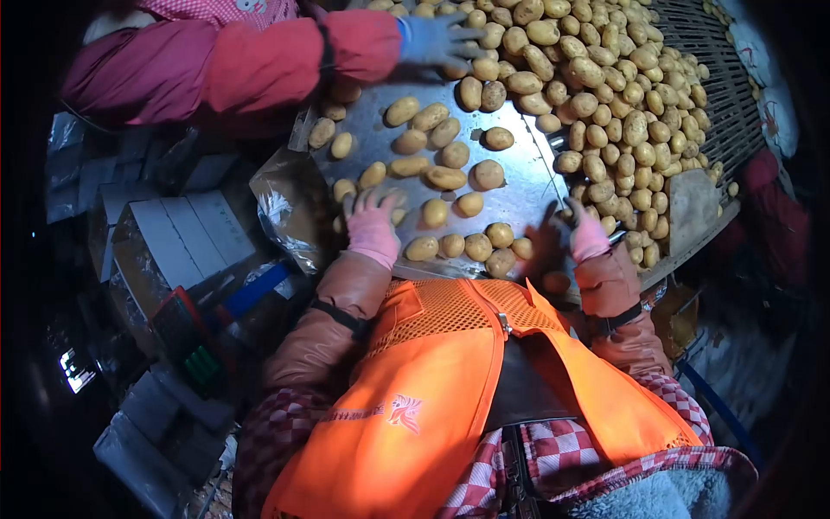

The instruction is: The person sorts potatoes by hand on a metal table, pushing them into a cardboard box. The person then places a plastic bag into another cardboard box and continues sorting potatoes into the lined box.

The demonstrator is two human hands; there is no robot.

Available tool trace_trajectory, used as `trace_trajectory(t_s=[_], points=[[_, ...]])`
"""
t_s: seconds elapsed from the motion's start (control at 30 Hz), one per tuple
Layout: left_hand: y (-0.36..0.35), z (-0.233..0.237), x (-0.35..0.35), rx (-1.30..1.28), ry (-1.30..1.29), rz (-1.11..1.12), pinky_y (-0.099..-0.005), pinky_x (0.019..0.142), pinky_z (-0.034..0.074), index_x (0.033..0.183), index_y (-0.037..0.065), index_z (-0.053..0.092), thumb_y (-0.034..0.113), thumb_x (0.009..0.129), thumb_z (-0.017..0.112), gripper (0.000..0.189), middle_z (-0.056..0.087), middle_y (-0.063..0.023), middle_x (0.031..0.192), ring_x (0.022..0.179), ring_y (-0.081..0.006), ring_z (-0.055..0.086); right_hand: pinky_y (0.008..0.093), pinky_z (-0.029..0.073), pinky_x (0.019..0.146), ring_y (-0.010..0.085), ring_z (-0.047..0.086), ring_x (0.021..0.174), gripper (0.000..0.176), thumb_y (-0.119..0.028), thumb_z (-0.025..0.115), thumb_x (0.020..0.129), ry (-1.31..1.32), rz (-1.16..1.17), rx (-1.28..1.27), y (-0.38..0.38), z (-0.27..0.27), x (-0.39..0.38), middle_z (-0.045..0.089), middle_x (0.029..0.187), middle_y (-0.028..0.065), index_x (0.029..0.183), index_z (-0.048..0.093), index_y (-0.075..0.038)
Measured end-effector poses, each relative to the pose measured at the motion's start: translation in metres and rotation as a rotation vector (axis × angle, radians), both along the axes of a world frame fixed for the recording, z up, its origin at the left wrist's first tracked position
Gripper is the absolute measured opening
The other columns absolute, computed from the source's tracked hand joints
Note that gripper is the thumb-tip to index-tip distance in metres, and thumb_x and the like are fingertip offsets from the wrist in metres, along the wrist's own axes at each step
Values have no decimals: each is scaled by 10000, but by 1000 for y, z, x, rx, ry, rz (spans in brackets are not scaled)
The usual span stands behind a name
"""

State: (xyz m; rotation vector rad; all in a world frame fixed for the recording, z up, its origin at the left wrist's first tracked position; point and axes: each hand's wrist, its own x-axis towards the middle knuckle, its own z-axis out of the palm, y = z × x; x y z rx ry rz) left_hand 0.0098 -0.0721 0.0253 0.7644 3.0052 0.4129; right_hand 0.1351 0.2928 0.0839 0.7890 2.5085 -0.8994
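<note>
Several loose potatoes [445, 177] lie scattered over a shiny metal tabletop [527, 164]. My left hand [373, 227], in a pink glove with darker fingertips, reaches over the table's left edge. Its fingers are spread on and beside a few potatoes there, partly covering them. On the right, my right hand [588, 232], in a matching glove, hovers at the metal's right side by the big potato heap [635, 130]. Its fingers are apart, pointing up and left, with no potato visible in them. Near my body, a short row of potatoes [477, 247] sits between both hands.
Across the table, a co-worker's blue-gloved hand [439, 41] reaches among potatoes from a red sleeve [268, 65]. A slatted rack [718, 69] runs behind the heap. Cardboard boxes [192, 238] stand at left, next to a plastic-lined carton [290, 208] at the table's edge.
</note>
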Motion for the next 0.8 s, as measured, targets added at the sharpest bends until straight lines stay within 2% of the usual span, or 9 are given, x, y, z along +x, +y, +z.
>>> trace_trajectory(t_s=[0.07,0.17,0.2,0.23,0.33,0.4,0.57,0.67,0.8], points=[[2,0,-6,43,64,81,-477,1116,306,1164,189,662,128,720,656,448,590,-66,1259,1243,-284,500,429,539,841,347,697,953,588,-280,737,848,-124,132,-65,-29,2,1,711,1001,198,1375,524,-130],[30,15,-33,142,32,-12,-440,1070,371,1111,174,671,118,732,649,384,614,-70,1221,1214,-282,527,444,519,900,378,655,1062,642,-262,727,862,9,361,-181,-68,-23,-8,668,1140,231,1430,454,-138],[31,19,-45,61,22,99,-439,1048,395,1114,169,670,126,745,650,372,611,-75,1232,1199,-293,539,444,514,921,380,640,1099,646,-224,725,866,73,427,-238,-70,-22,-16,651,1179,242,1441,443,-142],[28,25,-60,-19,10,204,-438,1025,418,1117,165,669,134,759,651,360,608,-80,1244,1184,-304,552,402,516,939,325,655,1088,643,-144,709,886,153,404,-496,-56,-49,-16,667,1177,192,1463,428,-142],[10,55,-94,-46,-119,419,-454,955,483,1169,164,647,157,828,632,342,602,-121,1255,1145,-357,586,346,511,944,237,635,1089,644,-99,695,901,266,40,-960,-59,-24,-32,656,1203,123,1480,414,-129],[-9,10,-115,-15,-186,460,-485,962,488,1267,183,601,124,885,563,389,622,-173,1200,1153,-398,589,324,506,938,191,597,1112,586,-111,679,919,224,5,-827,-52,-19,-37,634,1239,102,1455,443,-84],[-7,33,-153,1,-446,517,-460,1029,458,1378,163,532,133,894,531,485,595,-208,1309,1228,-356,570,312,507,916,168,599,1089,499,-146,674,933,286,-19,-874,-59,-38,-27,655,1206,84,1392,510,-43],[-2,11,-168,74,-414,544,-453,1054,439,1401,107,485,149,857,573,553,566,-206,1352,1265,-364,544,320,509,906,169,608,1069,449,-147,666,946,258,137,-649,-70,-36,-37,670,1174,77,1360,538,-28],[7,30,-127,219,-269,633,-464,990,474,1345,108,515,219,838,650,536,579,-207,1298,1172,-361,595,320,514,886,177,618,1040,466,-202,679,946,233,-51,-910,-101,-6,-46,669,1173,67,1361,544,-39]])
